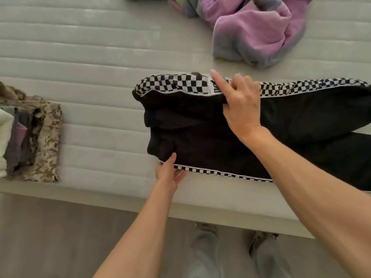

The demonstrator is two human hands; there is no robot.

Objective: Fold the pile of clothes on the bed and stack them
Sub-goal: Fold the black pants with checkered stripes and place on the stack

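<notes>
Black trousers (251, 133) with checkered side stripes, spread on bed (96, 63). Near hem pinched by left hand (169, 172); far edge gripped by right hand (240, 105), forefinger extended. Beyond right hand: unfolded purple garment (255, 33). Left of left hand: folded stack (30, 133).

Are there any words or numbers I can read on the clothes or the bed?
No text here reads clearly.
Black trousers: dark marks on a white patch in the checkered waistband, beside the right hand, may be letters, too blurred and partly hidden to read.
Purple garment: no writing visible.
Stack of folded clothes: only a camouflage pattern, no words.
Mattress: no label visible.
</notes>
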